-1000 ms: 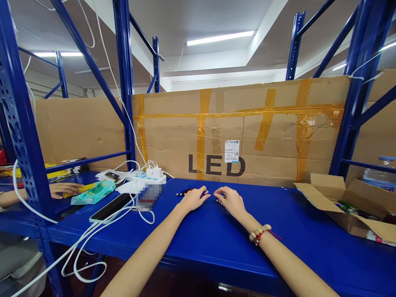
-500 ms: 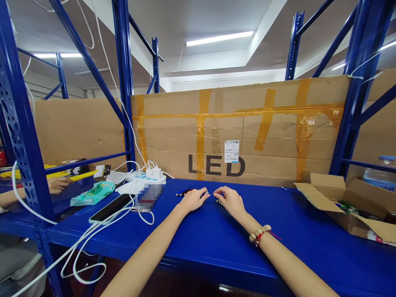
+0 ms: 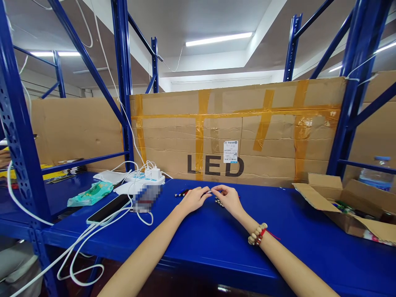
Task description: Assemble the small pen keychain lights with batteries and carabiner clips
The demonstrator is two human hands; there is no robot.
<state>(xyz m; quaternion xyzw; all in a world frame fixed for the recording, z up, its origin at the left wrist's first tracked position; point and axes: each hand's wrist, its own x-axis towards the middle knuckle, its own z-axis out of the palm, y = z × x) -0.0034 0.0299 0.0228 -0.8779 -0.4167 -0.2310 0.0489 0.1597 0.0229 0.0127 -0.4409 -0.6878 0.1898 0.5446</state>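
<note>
Small piece (image 3: 209, 192) (mostly hidden) is pinched between both hands (image 3: 229, 200).

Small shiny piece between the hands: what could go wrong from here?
The small shiny piece, held where the left hand and right hand meet, could slip and be hard to spot. The small loose pieces beneath the right hand might get scattered. The white cables hang over the table's front edge, so a snag could perhaps shift the phone.
</note>
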